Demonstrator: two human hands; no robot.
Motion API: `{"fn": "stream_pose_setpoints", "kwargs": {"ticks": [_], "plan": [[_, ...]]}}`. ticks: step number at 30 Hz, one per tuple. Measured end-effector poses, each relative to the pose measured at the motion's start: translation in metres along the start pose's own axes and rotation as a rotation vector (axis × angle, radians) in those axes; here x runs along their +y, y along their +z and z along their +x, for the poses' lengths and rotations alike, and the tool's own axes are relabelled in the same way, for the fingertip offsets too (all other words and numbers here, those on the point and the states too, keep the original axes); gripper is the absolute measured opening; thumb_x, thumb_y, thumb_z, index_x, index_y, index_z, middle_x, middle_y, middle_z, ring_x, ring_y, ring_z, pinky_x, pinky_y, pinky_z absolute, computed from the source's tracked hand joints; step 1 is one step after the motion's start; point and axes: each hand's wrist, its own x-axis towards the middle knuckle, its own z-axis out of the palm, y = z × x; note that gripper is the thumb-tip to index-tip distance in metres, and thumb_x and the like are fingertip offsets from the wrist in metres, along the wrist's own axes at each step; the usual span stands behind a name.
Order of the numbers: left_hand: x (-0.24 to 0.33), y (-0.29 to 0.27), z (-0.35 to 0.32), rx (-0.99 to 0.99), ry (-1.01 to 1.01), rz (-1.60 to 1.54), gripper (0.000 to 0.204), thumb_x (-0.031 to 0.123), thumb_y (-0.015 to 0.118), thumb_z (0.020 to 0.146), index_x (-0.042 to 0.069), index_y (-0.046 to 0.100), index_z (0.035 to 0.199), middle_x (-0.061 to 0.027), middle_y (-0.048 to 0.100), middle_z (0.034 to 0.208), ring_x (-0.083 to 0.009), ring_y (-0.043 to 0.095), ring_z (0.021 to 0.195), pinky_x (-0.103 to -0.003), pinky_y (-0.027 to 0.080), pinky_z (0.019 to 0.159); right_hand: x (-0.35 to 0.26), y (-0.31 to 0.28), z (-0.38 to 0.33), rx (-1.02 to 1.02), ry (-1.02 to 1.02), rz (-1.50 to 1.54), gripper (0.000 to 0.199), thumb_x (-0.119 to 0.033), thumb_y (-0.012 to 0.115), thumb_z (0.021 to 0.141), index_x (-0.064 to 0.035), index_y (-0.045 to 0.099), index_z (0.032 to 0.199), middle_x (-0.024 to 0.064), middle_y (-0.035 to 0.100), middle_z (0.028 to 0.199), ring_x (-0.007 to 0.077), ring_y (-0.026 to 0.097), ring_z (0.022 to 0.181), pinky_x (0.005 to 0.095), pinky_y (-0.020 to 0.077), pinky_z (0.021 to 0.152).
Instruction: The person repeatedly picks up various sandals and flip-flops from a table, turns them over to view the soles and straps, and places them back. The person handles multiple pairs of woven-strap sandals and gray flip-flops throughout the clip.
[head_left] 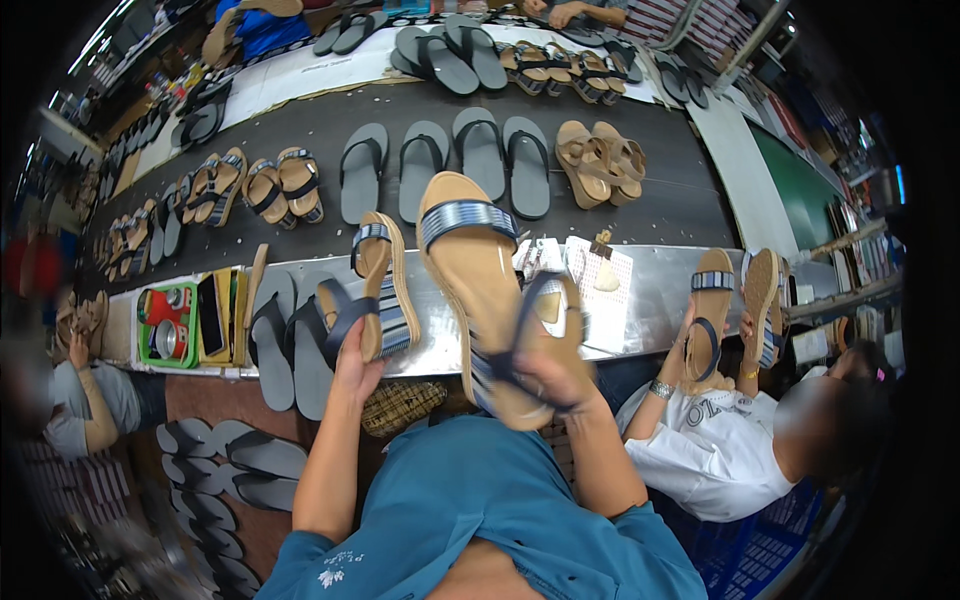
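Observation:
My left hand (357,370) grips a wedge sandal (398,285) by its heel end, with the striped wedge side turned to the right. It has a tan footbed, a striped toe band and a dark ankle strap. A matching wedge sandal (467,265) is in my right hand (560,370), raised nearer to me with its toe pointing away and its tan insole facing up. My right fingers are wrapped round its heel and dark ankle strap and are partly blurred. Both sandals are held above the metal edge of the work table (440,352).
Grey flip-flops (364,170) and tan sandals (600,165) stand on the dark belt beyond. Left of me are a green tray (168,325) and grey flip-flops (272,340); a clipboard (602,290) lies ahead. At right a co-worker (690,430) holds two similar sandals (712,310).

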Motion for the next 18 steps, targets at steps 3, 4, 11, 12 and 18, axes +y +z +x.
{"fn": "stream_pose_setpoints", "kwargs": {"ticks": [3, 4, 11, 12, 18], "plan": [[0.002, 0.034, -0.038, -0.203, 0.03, -0.202, 0.046, 0.031, 0.057, 0.098, 0.009, 0.049, 0.138, -0.0112, 0.058, 0.133, -0.0278, 0.057, 0.119, -0.046, 0.044, 0.103, -0.002, 0.016, 0.002, 0.445, -0.293, -0.963, 0.095, -0.008, 0.071, 0.079, -0.0034, 0.016, 0.157, 0.019, 0.051, 0.131, 0.0362, 0.051, 0.122, 0.0404, 0.0404, 0.101], [0.007, 0.049, -0.05, -0.23, 0.048, -0.244, 0.048, 0.033, 0.055, 0.098, 0.008, 0.048, 0.138, -0.0126, 0.057, 0.134, -0.029, 0.057, 0.12, -0.047, 0.043, 0.105, 0.0, 0.017, 0.006, 0.558, -0.435, -1.121, 0.098, -0.001, 0.069, 0.069, -0.0027, 0.021, 0.155, 0.02, 0.052, 0.127, 0.0395, 0.05, 0.118, 0.0454, 0.0371, 0.099], [0.035, 0.092, -0.065, -0.053, 0.592, 0.565, 0.075, 0.009, 0.072, 0.083, 0.003, 0.032, 0.146, -0.0144, 0.046, 0.14, -0.0238, 0.046, 0.129, -0.036, 0.037, 0.109, -0.01, 0.014, 0.0, 0.71, -0.641, -1.466, 0.092, 0.004, 0.06, 0.058, -0.0013, 0.037, 0.148, 0.0168, 0.05, 0.135, 0.036, 0.048, 0.117, 0.0455, 0.0333, 0.099], [0.037, 0.091, -0.066, -0.037, 0.708, 0.703, 0.074, 0.009, 0.073, 0.082, 0.003, 0.035, 0.144, -0.0159, 0.046, 0.14, -0.0257, 0.046, 0.129, -0.037, 0.036, 0.11, -0.01, 0.013, 0.001, 0.725, -0.65, -1.495, 0.092, 0.002, 0.061, 0.056, -0.0035, 0.041, 0.146, 0.0161, 0.049, 0.137, 0.0352, 0.048, 0.118, 0.0452, 0.0337, 0.099], [0.052, 0.096, -0.086, 0.185, 1.247, 1.435, 0.067, 0.018, 0.077, 0.075, 0.003, 0.047, 0.133, -0.0255, 0.046, 0.138, -0.0405, 0.045, 0.127, -0.047, 0.034, 0.107, -0.017, 0.008, 0.002, 0.714, -0.686, -1.585, 0.083, -0.001, 0.065, 0.057, -0.0082, 0.052, 0.139, 0.0168, 0.05, 0.138, 0.0364, 0.048, 0.122, 0.0462, 0.0345, 0.101]]}}
